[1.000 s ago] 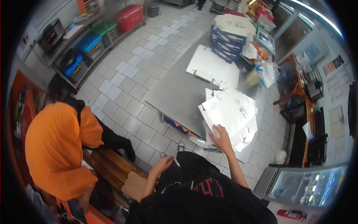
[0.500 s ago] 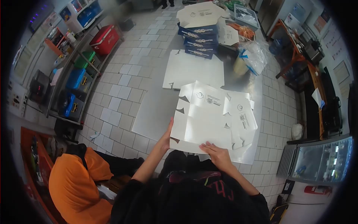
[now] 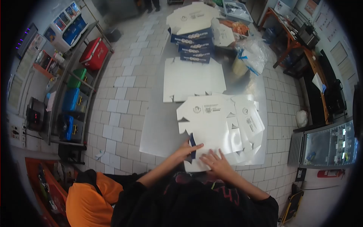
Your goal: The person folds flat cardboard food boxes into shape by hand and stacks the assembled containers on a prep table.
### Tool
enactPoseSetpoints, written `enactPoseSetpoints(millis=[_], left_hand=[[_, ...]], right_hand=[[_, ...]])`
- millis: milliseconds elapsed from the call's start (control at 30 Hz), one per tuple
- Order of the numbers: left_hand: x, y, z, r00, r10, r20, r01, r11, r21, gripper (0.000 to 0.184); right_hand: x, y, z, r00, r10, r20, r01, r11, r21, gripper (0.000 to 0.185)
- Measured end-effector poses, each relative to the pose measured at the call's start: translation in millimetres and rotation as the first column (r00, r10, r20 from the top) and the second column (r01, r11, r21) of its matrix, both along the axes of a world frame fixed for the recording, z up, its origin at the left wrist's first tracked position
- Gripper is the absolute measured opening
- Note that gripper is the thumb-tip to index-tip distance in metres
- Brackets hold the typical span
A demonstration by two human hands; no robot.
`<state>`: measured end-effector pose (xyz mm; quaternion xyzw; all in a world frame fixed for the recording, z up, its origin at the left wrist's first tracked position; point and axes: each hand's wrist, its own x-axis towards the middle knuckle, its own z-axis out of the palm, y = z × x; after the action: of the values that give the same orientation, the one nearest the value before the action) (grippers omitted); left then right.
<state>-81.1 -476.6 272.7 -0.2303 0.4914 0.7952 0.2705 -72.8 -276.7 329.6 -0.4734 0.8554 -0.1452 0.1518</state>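
A flat white cardboard box blank [image 3: 206,126] with printed marks lies in front of me at the near end of the metal table. My left hand [image 3: 185,149] grips its left edge, thumb on the white face, where a side flap [image 3: 193,145] stands bent up and shows its dark blue outer side. Resting on the blank near its close edge is my right hand [image 3: 216,163], fingers spread and laid flat. More printed blanks [image 3: 249,123] lie to the right, partly under this one. Beyond it is another plain white blank [image 3: 193,79].
Folded blue boxes [image 3: 194,49] are stacked farther up the metal table [image 3: 155,128], with a white blank on top. Plastic bags [image 3: 255,56] and a tray [image 3: 238,13] stand at the back right. A person in orange [image 3: 90,200] is close on my left.
The blank has come down flatter onto the table, and its left flap is now bent up, showing blue. My left hand has moved inward; my right hand has spread its fingers on the blank.
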Motion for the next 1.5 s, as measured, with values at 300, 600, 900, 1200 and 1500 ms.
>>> enactPoseSetpoints(millis=[300,600,900,1200,1500], left_hand=[[-6.0,-30.8,-8.4,0.990,-0.007,-0.139,0.042,0.968,0.248,0.096],[3.3,-33.8,-39.6,0.950,0.197,-0.243,-0.082,0.906,0.414,0.116],[25.1,-67.5,-62.8,0.963,0.086,-0.256,0.026,0.915,0.403,0.101],[20.7,-67.1,-56.7,0.971,0.100,-0.216,-0.017,0.934,0.356,0.091],[-2.4,-46.1,-2.2,0.966,0.241,-0.098,-0.203,0.933,0.296,0.064]], right_hand=[[-11.9,-47.0,6.1,0.975,-0.018,0.221,0.119,0.884,-0.452,0.051],[-24.6,-44.6,8.2,0.948,0.131,0.290,0.051,0.837,-0.545,0.047],[-19.8,-45.1,-33.3,0.901,0.247,0.358,-0.003,0.827,-0.563,0.042],[-35.6,-61.7,-29.1,0.904,0.247,0.348,-0.003,0.818,-0.575,0.035],[-41.5,-67.2,-28.7,0.898,0.293,0.329,-0.052,0.813,-0.579,0.038]])
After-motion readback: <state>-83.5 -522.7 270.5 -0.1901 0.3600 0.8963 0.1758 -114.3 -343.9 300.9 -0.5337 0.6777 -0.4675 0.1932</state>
